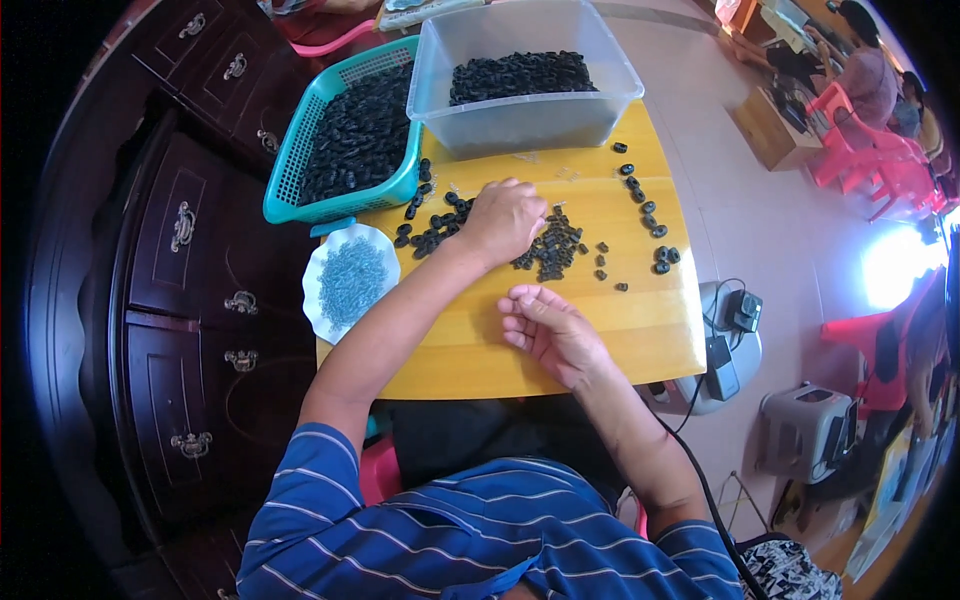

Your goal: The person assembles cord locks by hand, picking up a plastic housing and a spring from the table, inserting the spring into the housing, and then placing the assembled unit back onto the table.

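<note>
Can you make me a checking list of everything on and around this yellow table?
Surface: yellow wooden table, mostly bare at the near edge.
Job's things: small black parts in a loose heap; more fill the teal basket and clear tub.
Clutter: white dish of pale blue bits at the left edge.
Grips: left hand rests curled on the heap; right hand lies open, palm up, apparently empty.
Cables: black cord near a grey device.
Surroundings: dark wooden drawers, pink chairs.
</note>
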Motion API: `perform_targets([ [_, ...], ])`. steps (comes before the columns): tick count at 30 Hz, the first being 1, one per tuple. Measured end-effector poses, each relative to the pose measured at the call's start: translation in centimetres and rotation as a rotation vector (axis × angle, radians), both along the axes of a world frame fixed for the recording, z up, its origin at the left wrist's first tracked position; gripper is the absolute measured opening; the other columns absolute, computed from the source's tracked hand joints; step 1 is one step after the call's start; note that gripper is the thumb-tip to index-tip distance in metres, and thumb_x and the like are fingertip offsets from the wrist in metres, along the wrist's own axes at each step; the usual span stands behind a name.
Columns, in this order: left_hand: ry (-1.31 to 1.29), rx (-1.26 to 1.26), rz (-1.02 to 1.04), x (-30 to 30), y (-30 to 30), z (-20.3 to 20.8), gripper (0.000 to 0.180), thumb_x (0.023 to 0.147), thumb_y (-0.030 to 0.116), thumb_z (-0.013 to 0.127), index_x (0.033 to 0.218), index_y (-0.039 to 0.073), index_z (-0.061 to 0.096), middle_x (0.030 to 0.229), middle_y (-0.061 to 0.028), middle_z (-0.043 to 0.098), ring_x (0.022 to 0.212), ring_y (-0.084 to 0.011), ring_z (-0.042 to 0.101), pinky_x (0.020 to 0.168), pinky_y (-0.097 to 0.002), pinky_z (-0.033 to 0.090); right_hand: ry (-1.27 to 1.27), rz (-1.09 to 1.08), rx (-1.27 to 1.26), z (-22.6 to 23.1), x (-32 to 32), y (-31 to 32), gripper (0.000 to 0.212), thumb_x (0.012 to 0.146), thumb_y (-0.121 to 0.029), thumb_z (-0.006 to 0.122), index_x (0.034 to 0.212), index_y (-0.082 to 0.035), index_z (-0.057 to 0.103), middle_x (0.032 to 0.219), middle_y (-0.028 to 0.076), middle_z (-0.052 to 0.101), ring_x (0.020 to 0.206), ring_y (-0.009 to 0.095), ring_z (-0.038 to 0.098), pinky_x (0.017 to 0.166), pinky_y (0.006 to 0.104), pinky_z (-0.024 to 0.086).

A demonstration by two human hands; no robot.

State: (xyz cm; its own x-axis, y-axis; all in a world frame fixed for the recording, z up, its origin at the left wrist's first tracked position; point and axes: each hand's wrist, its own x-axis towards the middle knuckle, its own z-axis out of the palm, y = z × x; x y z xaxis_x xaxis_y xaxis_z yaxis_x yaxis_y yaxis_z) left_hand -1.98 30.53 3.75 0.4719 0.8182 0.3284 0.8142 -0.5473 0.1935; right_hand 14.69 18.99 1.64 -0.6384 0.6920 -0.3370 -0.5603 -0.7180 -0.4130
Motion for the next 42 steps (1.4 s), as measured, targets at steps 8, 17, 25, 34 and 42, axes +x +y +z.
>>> perform_targets([
  [8,-0.396,-0.009,0.140,-2.8,-3.1,1.8,0.010,0.088,0.012,0.066,0.087,0.004,0.061,0.084,-0.0148,0.066,0.083,-0.0351,0.065,0.076,-0.0456,0.051,-0.057,-0.020,0.025,0.6,0.1,-0.1,0.015,0.101,-0.015,0.063,0.114,-0.008,0.062,0.108,0.008,0.070,0.090,0.015,0.066,0.084,0.0290,0.053],
  [17,-0.612,-0.246,0.175,-5.6,-14.0,0.9,0.009,0.087,0.002,0.069,0.091,0.002,0.061,0.079,-0.0080,0.062,0.067,-0.0162,0.064,0.062,-0.0296,0.051,-0.390,-0.075,0.381,0.8,-0.5,0.3,0.014,0.102,-0.012,0.060,0.114,-0.006,0.063,0.106,0.006,0.070,0.088,0.012,0.063,0.080,0.0257,0.050],
  [25,-0.727,-0.219,0.242,-6.4,-15.8,-2.1,0.009,0.085,0.001,0.071,0.090,0.002,0.063,0.082,-0.0084,0.064,0.067,-0.0179,0.065,0.062,-0.0301,0.052,-1.117,-0.213,1.092,3.5,-4.3,2.9,0.017,0.091,-0.009,0.070,0.105,0.000,0.066,0.089,0.008,0.069,0.074,0.015,0.065,0.070,0.0290,0.053],
  [34,-0.861,-0.185,0.189,-6.5,-15.9,-2.3,0.008,0.086,0.002,0.070,0.089,0.001,0.063,0.080,-0.0079,0.065,0.068,-0.0171,0.065,0.061,-0.0298,0.051,-1.624,-0.060,1.479,2.6,-7.8,10.4,0.022,0.087,-0.025,0.070,0.098,-0.007,0.074,0.093,0.016,0.070,0.086,0.035,0.070,0.078,0.0454,0.056],
  [42,-0.847,-0.190,0.203,-6.7,-16.0,-2.1,0.007,0.086,0.002,0.070,0.088,0.001,0.063,0.080,-0.0080,0.065,0.068,-0.0174,0.065,0.062,-0.0297,0.052,-1.868,0.187,1.465,3.4,-9.2,10.8,0.026,0.086,-0.033,0.072,0.098,-0.010,0.074,0.101,0.015,0.070,0.092,0.035,0.070,0.082,0.0458,0.056],
])
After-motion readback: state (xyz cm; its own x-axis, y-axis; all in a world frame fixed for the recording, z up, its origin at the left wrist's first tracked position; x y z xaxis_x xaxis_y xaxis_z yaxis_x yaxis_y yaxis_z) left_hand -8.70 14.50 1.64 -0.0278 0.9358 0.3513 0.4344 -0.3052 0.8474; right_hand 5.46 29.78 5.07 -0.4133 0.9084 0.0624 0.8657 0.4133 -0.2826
